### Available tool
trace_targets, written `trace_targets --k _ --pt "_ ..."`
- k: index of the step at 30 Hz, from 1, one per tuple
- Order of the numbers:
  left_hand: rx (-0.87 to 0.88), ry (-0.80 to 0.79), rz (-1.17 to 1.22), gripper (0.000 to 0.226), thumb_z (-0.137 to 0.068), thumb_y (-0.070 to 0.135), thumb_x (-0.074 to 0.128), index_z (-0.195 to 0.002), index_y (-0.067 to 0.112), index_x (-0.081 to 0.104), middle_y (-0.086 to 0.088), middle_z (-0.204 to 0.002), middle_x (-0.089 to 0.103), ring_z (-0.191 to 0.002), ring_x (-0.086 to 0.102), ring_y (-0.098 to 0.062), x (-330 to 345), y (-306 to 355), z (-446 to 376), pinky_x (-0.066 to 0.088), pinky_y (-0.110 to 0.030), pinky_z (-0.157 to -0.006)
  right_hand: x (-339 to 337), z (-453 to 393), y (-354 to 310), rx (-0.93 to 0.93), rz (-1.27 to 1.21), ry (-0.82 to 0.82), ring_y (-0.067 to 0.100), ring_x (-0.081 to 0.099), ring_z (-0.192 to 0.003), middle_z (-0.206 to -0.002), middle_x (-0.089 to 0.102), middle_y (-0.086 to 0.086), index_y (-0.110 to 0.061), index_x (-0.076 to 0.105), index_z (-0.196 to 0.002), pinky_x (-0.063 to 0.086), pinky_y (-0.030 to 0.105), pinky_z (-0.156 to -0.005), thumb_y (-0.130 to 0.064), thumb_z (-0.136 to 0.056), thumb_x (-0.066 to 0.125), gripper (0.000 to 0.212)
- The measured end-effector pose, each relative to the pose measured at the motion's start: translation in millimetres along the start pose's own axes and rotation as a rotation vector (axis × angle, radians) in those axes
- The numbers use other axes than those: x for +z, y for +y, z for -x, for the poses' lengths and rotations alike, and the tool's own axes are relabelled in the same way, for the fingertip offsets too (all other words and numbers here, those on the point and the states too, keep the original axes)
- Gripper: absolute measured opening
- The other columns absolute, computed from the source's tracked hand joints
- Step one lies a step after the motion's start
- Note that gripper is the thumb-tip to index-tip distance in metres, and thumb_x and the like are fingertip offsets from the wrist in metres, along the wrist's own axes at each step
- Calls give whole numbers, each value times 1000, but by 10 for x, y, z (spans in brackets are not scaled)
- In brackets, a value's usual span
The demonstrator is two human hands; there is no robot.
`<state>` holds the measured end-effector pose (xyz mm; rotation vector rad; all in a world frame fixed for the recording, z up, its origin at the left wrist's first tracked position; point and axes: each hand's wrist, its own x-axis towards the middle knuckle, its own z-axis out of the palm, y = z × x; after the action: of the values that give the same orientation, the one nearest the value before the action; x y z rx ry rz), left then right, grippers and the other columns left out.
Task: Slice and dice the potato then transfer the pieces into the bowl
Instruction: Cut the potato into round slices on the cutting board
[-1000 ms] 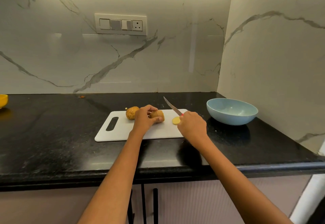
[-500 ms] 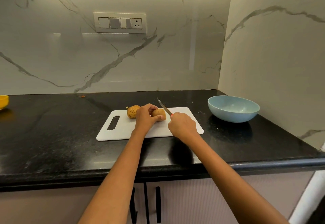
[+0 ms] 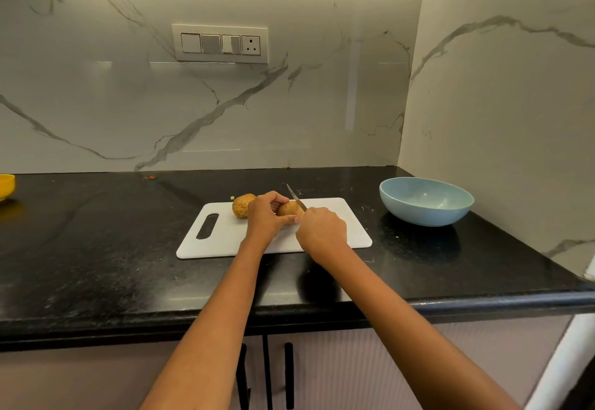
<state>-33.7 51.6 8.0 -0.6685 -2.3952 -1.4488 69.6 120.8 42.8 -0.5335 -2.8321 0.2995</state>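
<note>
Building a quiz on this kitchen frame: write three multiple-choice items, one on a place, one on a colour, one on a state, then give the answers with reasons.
1. Where does the bowl stand?
A. On the counter, right of the cutting board
B. On the cutting board
C. On the counter, left of the cutting board

2. What colour is the cutting board?
A. Black
B. White
C. Green

3. What is the right hand doing?
A. Resting open on the counter
B. Lifting the bowl
C. Gripping the knife

Answers:
1. A: the light blue bowl sits on the black counter near the corner, apart from the board's right edge.
2. B: the board is white against the dark counter.
3. C: its fingers curl round the handle, and the knife blade meets the potato that the left hand holds on the board.
</note>
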Motion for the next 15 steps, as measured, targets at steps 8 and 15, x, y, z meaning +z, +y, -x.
trace_targets --k 8,15 --pt "-14 -5 21 42 -65 10 83 -102 2 65 -12 -101 67 -87 58 -17 0 -6 11 40 -5 -63 6 15 48 -23 42 -35 23 56 -110 -121 57 10 -10 53 -124 44 29 -91 -16 -100 41 28" --pt "2 -11 -23 39 -66 11 83 -100 4 65 -12 -103 67 -86 55 -13 -1 0 -6 42 -14 -68 6 -34 -6 -14 65 -64 24 56 -110 -121 57 10 -9 53 -123 42 32 -98 -15 -100 40 28"
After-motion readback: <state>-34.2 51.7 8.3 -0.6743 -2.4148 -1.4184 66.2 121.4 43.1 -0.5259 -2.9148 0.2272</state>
